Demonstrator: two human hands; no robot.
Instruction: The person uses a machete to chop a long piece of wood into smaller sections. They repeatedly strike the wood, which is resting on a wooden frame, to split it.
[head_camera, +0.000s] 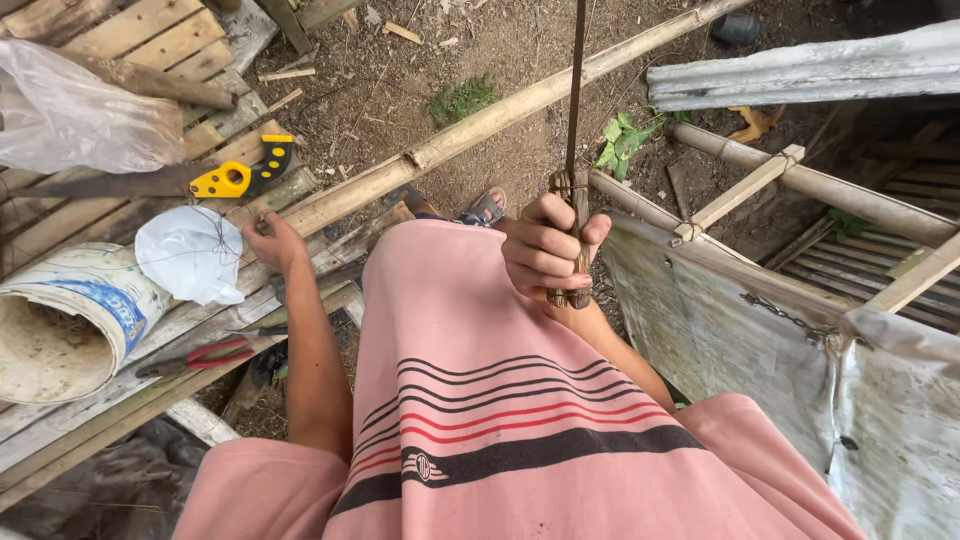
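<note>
Two bare hands are in view, well apart from each other. The right hand is closed in a fist around a short bundle of brown wooden sticks, which stands upright; a thin dark rod rises from the top of the bundle above the fist. The bundle sits just beside the upper corner of a grey sheet panel, which lies to the right of this hand. The left hand rests on the slatted wooden worktop, fingers curled down against a long bamboo pole that runs diagonally away from it; whether it grips anything cannot be told. Just left of this hand lies a white plastic bag. Further left lies a white bucket on its side. Below the hand lie red-handled pliers. Above it lies a handsaw with a yellow and black handle.
</note>
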